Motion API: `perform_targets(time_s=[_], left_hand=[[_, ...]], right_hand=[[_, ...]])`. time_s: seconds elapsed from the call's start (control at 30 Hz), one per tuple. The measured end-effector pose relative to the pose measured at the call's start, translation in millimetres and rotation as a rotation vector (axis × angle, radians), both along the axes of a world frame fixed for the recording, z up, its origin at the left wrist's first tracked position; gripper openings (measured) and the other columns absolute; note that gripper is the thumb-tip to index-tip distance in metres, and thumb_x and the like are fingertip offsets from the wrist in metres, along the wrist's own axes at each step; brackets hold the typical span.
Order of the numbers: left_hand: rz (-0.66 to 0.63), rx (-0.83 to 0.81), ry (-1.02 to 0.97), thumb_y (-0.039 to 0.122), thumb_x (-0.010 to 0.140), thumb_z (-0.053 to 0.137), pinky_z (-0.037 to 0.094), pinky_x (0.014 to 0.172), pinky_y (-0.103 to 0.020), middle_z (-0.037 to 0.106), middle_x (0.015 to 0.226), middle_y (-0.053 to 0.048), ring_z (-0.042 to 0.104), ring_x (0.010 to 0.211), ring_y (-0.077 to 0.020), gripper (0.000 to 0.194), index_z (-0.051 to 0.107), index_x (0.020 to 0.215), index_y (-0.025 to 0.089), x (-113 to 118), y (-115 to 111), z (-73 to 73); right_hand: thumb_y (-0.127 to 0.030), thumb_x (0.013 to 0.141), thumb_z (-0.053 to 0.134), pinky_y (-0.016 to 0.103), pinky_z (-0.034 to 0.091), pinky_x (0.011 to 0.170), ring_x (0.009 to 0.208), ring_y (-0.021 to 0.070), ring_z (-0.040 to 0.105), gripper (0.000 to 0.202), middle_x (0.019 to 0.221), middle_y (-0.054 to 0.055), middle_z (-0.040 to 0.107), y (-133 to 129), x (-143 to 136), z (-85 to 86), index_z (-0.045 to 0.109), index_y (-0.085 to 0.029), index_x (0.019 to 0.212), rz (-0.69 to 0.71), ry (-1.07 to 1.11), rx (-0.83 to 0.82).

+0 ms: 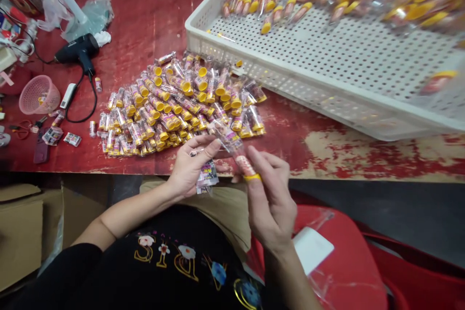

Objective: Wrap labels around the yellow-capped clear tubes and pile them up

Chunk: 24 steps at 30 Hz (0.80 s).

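Note:
My right hand (272,193) is closed on a clear tube (245,163) with a yellow cap and pale pink contents. The tube is tilted, cap end towards me, and a clear printed plastic sleeve (231,139) is around or against its far end; I cannot tell which. In my left hand (194,164) are several flat printed plastic sleeves (208,175), held under the curled fingers. Its thumb tip is close to the far end of the tube. Just beyond both hands lies a heap of yellow-capped tubes (167,106) with printed sleeves.
A white perforated crate (312,70) holding many yellow-capped tubes stands at the right on the red table (145,24). To the left are a black heat gun (82,51), a pink basket (39,94), and red-handled scissors (22,129). A red stool (337,252) is below right.

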State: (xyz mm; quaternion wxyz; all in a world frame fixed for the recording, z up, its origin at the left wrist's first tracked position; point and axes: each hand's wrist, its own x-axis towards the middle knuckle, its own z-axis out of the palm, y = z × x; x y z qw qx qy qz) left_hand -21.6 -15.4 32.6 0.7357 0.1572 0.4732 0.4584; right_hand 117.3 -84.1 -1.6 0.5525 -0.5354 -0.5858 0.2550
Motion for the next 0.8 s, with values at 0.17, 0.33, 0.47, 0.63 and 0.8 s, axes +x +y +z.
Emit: perform_targets(time_s=[0.17, 0.33, 0.47, 0.63, 0.8], left_hand=[[-0.012, 0.001, 0.02, 0.042, 0.05, 0.101, 0.057, 0.057, -0.023, 0.073, 0.084, 0.001, 0.067, 0.062, -0.0116, 0.063, 0.069, 0.097, 0.017, -1, 0, 1.0], [-0.11, 0.004, 0.019, 0.048, 0.054, 0.099, 0.056, 0.056, -0.025, 0.073, 0.082, -0.003, 0.07, 0.068, -0.0167, 0.06, 0.071, 0.096, 0.015, 1, -4, -1.1], [-0.158, 0.051, 0.057, 0.045, 0.057, 0.098, 0.057, 0.056, -0.024, 0.075, 0.09, -0.004, 0.069, 0.07, -0.0157, 0.061, 0.074, 0.105, 0.017, 0, -7, 2.0], [-0.239, 0.147, 0.06, 0.038, 0.068, 0.093, 0.059, 0.06, -0.025, 0.077, 0.096, -0.004, 0.07, 0.075, -0.0171, 0.073, 0.068, 0.136, 0.028, -1, -14, 14.2], [-0.283, 0.109, 0.044, 0.034, 0.069, 0.092, 0.059, 0.062, -0.027, 0.077, 0.096, -0.004, 0.069, 0.073, -0.017, 0.076, 0.066, 0.141, 0.03, -1, -19, 19.2]], right_hand=[[-0.015, 0.091, 0.069, 0.04, 0.061, 0.092, 0.112, 0.0231, 0.069, 0.045, 0.121, 0.009, 0.072, -2, 0, 1.8, 0.07, -0.031, 0.134, 0.033, 0.115, 0.023], [-0.017, 0.091, 0.07, 0.039, 0.062, 0.086, 0.105, 0.0224, 0.072, 0.036, 0.113, 0.007, 0.076, 1, -8, -4.2, 0.076, -0.031, 0.124, -0.117, 0.172, 0.083], [-0.016, 0.089, 0.072, 0.036, 0.064, 0.082, 0.103, 0.021, 0.072, 0.045, 0.12, 0.008, 0.072, 1, -7, -5.6, 0.072, -0.032, 0.132, -0.083, 0.193, 0.029], [-0.012, 0.086, 0.076, 0.034, 0.061, 0.078, 0.093, 0.0183, 0.072, 0.041, 0.103, 0.004, 0.075, 2, -6, -0.5, 0.078, -0.035, 0.119, -0.183, 0.158, 0.069], [-0.01, 0.081, 0.082, 0.033, 0.058, 0.068, 0.08, 0.0175, 0.071, 0.04, 0.093, 0.001, 0.076, 3, -7, 6.3, 0.08, -0.035, 0.112, -0.279, 0.18, 0.088]])
